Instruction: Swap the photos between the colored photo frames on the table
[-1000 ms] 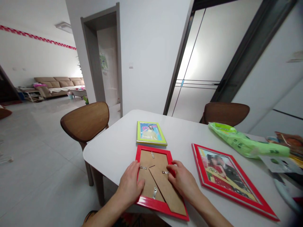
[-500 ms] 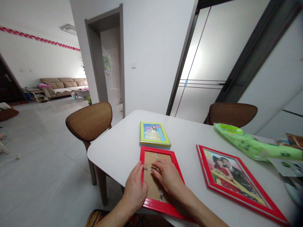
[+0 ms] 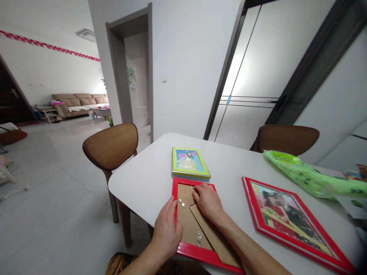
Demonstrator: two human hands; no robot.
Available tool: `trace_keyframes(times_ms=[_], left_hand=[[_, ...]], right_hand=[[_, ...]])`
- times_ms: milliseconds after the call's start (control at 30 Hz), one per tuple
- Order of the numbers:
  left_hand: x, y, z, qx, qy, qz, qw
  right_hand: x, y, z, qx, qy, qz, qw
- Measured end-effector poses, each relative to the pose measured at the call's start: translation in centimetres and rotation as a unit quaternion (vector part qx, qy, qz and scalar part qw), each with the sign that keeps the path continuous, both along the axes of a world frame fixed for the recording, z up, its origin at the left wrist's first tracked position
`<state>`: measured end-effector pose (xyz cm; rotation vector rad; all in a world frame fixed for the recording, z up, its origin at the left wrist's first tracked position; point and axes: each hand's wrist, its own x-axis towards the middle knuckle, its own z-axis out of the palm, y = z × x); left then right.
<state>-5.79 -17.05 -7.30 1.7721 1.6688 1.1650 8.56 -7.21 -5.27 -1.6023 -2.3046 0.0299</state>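
Observation:
A small red picture frame point(image 3: 192, 254) lies face down on the white table point(image 3: 143, 183), its brown cardboard back and metal clips showing. My left hand point(image 3: 168, 229) rests on the frame's left edge, fingers curled over it and pressing it down. My right hand point(image 3: 208, 200) lies on the upper part of the backing, with its fingertips at the top metal clip point(image 3: 192, 187). A folding stand flap runs diagonally across the backing.
A green-framed photo point(image 3: 189, 162) lies just beyond the red frame. A larger red-framed photo point(image 3: 289, 217) lies to the right, a green plastic bag point(image 3: 309, 177) behind it. Two wooden chairs point(image 3: 111, 147) stand at the table's left and far side.
My right hand has moved from the frame's right-side clip, across the left one, up to the top clip. The left hand stays on the frame's left edge. The view has shifted slightly.

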Motion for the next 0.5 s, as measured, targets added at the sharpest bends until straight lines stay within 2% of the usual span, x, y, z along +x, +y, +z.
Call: trace_keyframes(times_ms=[133,267,367,433,500], left_hand=[[0.0,0.1,0.0,0.000,0.010,-0.004,1.000],[0.0,0.1,-0.2,0.002,-0.009,-0.007,1.000],[0.0,0.0,-0.1,0.003,-0.021,-0.002,1.000],[0.0,-0.1,0.0,0.001,-0.007,-0.001,1.000],[0.0,-0.1,0.0,-0.002,0.017,-0.001,1.000]], right_hand=[[-0.1,0.8,-0.3,-0.004,-0.005,-0.011,1.000],[-0.2,0.1,0.2,-0.015,-0.003,-0.004,1.000],[1.2,-1.7,1.3,-0.046,0.039,0.072,0.996],[2.5,-3.5,2.0,-0.105,0.069,0.151,0.980],[3.7,-5.3,2.6,-0.166,0.074,0.204,0.962]])
